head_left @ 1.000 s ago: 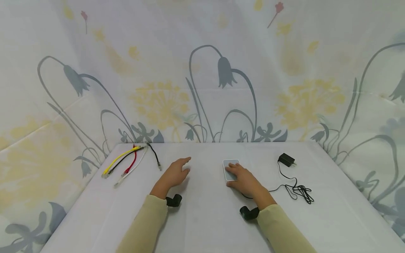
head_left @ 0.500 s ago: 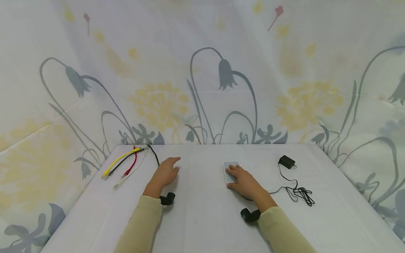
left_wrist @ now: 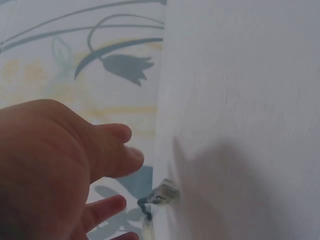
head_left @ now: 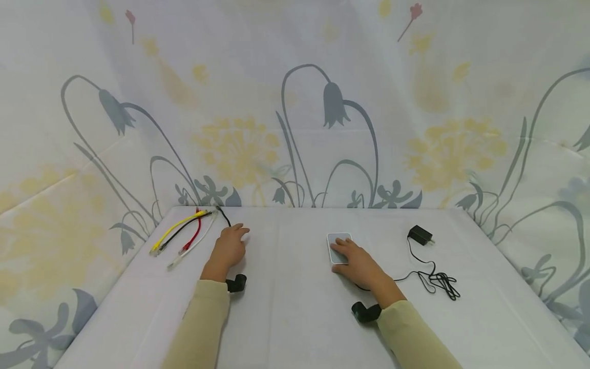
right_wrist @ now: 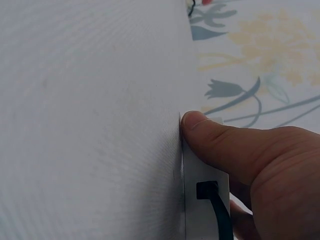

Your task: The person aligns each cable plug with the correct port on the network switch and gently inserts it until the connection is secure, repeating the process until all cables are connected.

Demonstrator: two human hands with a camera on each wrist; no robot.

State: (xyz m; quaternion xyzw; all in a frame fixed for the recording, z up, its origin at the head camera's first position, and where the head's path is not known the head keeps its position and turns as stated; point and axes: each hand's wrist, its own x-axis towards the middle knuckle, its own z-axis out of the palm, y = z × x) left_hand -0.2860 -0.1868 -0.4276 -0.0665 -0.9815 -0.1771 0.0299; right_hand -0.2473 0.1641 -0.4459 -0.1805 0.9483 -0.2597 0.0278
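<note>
In the head view my left hand [head_left: 227, 247] hovers over the left middle of the table, fingers loosely extended and holding nothing. Beside it runs a short black network cable [head_left: 224, 215], its lower end hidden behind the hand. A clear plug [left_wrist: 167, 192] shows just past the fingertips in the left wrist view. My right hand [head_left: 358, 264] holds a small white box with a grey top [head_left: 340, 255] on the table. Its fingers lie over the top, and the thumb presses the side wall, near a plugged-in black cord [right_wrist: 218, 215].
Yellow [head_left: 177, 228], black, red [head_left: 192, 237] and white network cables [head_left: 195, 243] lie at the table's back left. A black power adapter [head_left: 420, 235] lies at right, its cord bundled [head_left: 438, 281] below it. A flower-patterned cloth [head_left: 299, 118] hangs behind the table.
My left hand has moved left across the table, up to the short black cable, and now covers its lower end. My right hand and the box have stayed put.
</note>
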